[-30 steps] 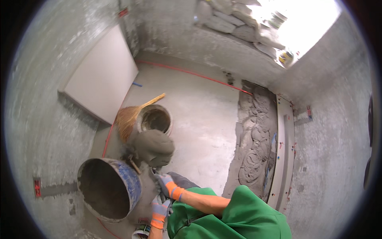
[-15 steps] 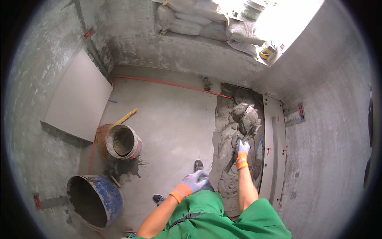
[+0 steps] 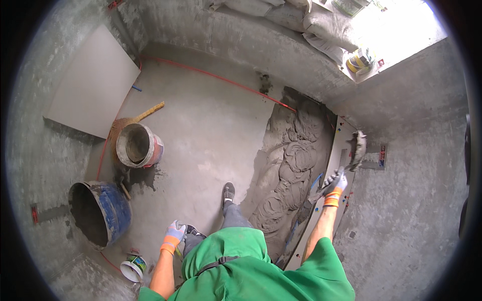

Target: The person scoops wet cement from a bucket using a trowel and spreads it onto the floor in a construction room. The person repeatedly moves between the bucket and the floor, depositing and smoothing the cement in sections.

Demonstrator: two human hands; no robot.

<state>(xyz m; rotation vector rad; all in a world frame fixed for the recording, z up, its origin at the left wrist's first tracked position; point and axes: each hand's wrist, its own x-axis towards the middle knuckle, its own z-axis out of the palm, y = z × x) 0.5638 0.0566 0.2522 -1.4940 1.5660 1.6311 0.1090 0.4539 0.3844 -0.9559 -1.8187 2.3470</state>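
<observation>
Mortar [image 3: 359, 143] clings to the head of a hand tool [image 3: 355, 159] just beyond the fingers of our right hand [image 3: 336, 184], which are wrapped round its handle, probably tightly because a wet load at the far end would tip a loose grip. Below and left of those fingers runs a slim grey shape; we cannot tell whether it belongs to the same tool. We hold the arm out over the pale panel [image 3: 306, 233] along the wall, seemingly for clearance from our green garment [image 3: 236, 246]. Left of the right fingers lies the mortar bed [image 3: 297, 163], piled in ridges along the floor strip, within easy reach of that arm. Our left hand [image 3: 175, 232] hangs beside a dark shoe, its fingers curled; we cannot tell whether they grip anything, though the lowered arm may help our balance. Up and left of the left fingers stand the blue tub [image 3: 115, 205] and a smaller bucket [image 3: 153, 145], with a broom [image 3: 145, 113] behind it, apparently set aside so the middle floor gives us footing.
</observation>
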